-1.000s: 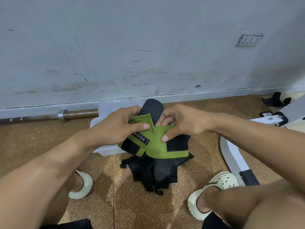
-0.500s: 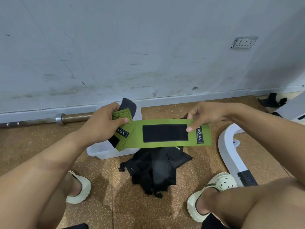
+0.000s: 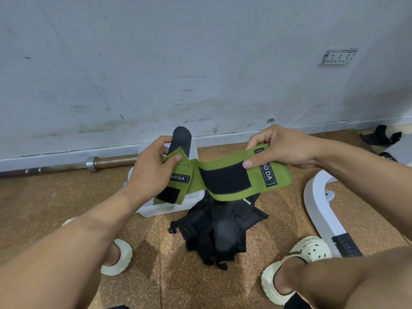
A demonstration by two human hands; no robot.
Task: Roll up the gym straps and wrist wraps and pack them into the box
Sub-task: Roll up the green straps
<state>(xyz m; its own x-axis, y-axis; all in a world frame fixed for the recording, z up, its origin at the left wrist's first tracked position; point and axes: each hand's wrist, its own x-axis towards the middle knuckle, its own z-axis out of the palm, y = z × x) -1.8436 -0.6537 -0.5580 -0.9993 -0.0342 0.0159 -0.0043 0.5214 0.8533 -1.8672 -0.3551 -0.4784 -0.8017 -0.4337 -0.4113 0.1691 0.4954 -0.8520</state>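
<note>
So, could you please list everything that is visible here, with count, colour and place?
wrist wrap: one, green with black patches, held between both hands
pile of straps: one, black, floor between the feet
box: one, translucent white, floor behind the wrap
barbell: one, metal, along the wall
white frame: one, floor at right
black items: dark, far right by the wall
clogs: two, cream, on the feet
left hand: grips the wrap's left end
right hand: pinches its right end
</note>
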